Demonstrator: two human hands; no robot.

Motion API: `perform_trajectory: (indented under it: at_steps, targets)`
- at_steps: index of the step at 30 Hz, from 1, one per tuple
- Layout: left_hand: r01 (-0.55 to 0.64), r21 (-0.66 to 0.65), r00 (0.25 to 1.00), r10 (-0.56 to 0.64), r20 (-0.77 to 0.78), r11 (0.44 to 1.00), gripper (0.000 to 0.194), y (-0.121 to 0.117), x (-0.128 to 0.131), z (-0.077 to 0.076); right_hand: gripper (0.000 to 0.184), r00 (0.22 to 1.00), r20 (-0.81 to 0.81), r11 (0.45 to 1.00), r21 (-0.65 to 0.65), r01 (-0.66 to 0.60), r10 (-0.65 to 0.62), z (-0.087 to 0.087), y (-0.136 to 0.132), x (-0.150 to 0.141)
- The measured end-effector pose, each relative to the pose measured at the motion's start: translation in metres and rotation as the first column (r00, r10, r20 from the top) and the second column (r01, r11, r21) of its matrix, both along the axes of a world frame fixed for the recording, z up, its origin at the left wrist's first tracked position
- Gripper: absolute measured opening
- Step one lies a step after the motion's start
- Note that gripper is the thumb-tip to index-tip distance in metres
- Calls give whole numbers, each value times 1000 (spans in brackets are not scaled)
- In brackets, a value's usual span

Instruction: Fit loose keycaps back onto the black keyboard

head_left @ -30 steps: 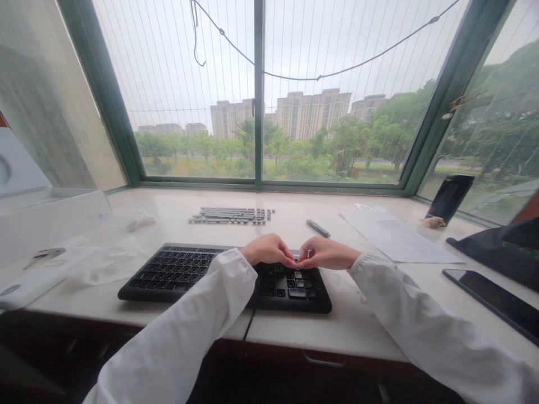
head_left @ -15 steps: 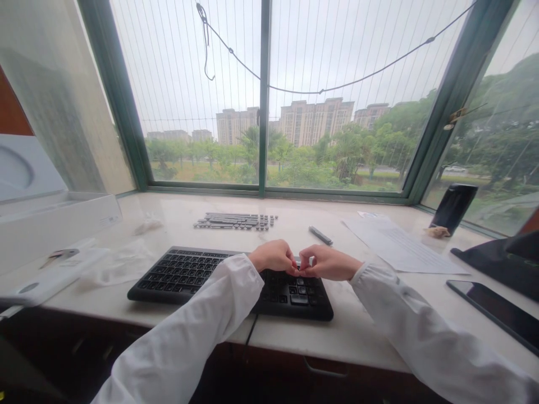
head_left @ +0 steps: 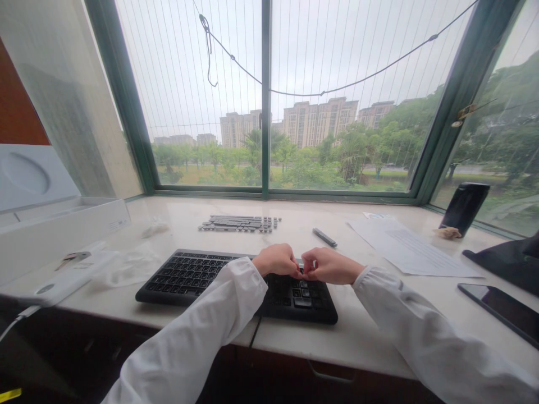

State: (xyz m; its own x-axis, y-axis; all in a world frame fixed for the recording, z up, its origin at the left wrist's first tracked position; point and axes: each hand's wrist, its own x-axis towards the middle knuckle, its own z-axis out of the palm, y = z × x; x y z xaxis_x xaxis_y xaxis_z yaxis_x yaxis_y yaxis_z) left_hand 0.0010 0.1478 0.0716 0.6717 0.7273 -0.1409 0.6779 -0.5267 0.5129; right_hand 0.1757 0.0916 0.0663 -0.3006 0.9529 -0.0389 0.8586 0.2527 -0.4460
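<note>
Right above the black keyboard [head_left: 236, 283], which lies on the tabletop [head_left: 357, 331] near its front edge, the left hand [head_left: 278, 261] and right hand [head_left: 330, 265] meet fingertip to fingertip. Both sets of fingers are curled and pinched over the keyboard's right end; whether they grip anything cannot be told.

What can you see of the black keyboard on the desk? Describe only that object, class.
The black keyboard is a flat, full-size slab, plastic by its look, with rows of dark keys bearing pale legends. It lies level near the front edge of the pale desk. Both hands meet fingertip to fingertip over its right part, and white sleeves cross its front edge.
</note>
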Motion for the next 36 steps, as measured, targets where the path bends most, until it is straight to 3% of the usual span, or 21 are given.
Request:
perform_trajectory:
  at_steps: [6,10,12,17,19,22,24,27,29,36]
  targets:
    - [92,-99,988,-78,136,991,31,7,-7,-4,21,990,-131,999,13,-46,47,4,-4,6]
    - [68,-119,962,-34,269,991,32,14,-13,-4,27,978,-211,993,119,26,-1,13,-5,6]
    - [-1,-59,958,18,285,998,32,16,-15,-2,25,978,-208,985,169,21,15,13,-6,3]
    - [-146,125,975,121,185,981,27,15,-18,2,19,984,-155,992,102,-69,85,4,-6,-2]
    - [-237,239,969,212,124,942,23,13,-18,3,19,985,-154,992,113,-59,76,2,-5,-1]
    - [-347,428,930,365,43,834,18,14,-22,5,22,986,-153,993,105,-49,65,2,-2,4]
    - [-384,492,898,439,3,782,18,18,-27,6,25,983,-180,986,168,7,23,2,3,7]
    - [-422,513,865,502,-19,747,21,26,-37,10,28,967,-220,925,327,194,-125,-2,13,15]
    - [-440,516,850,526,-26,735,22,30,-42,11,28,956,-201,890,363,277,-216,-6,24,22]
    - [-437,496,850,524,-44,751,33,30,-37,5,25,937,168,917,317,242,-306,1,98,32]
